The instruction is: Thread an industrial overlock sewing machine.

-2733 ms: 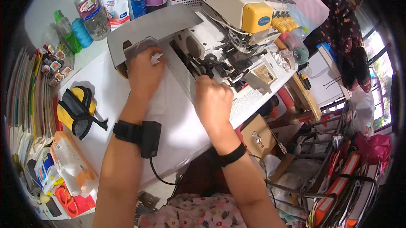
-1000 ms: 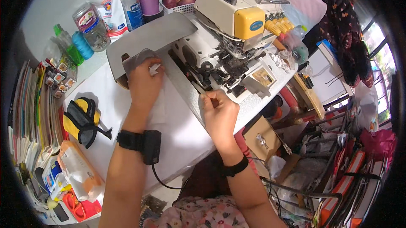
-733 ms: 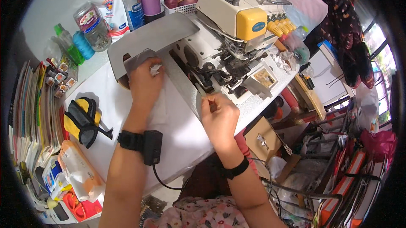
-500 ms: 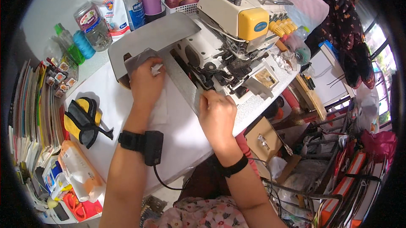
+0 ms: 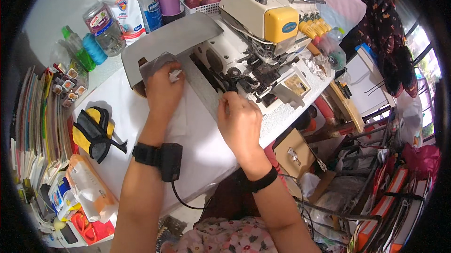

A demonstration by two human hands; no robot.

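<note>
1. The table (image 5: 107,66) is spreading beneath both hands, a white sheet (image 5: 202,147) covering much of its near side.
2. The sewing machine (image 5: 251,14) is standing toward the table's right edge, its dark mechanism lying exposed.
3. The books (image 5: 40,117) are standing in a row along the left edge.
4. The grey cover (image 5: 174,37) is lying left of the machine, toward the far edge.
5. The left hand (image 5: 163,86) is resting at the cover's near side, fingers closing around a tissue.
6. The right hand (image 5: 239,119) is reaching to the machine's near left corner, thumb and fingertips pinching together; I cannot tell whether they are gripping anything.
7. The yellow-and-black cloth (image 5: 92,133) is lying near the left edge.
8. The tissue (image 5: 174,75) is poking out beside the left thumb.
</note>
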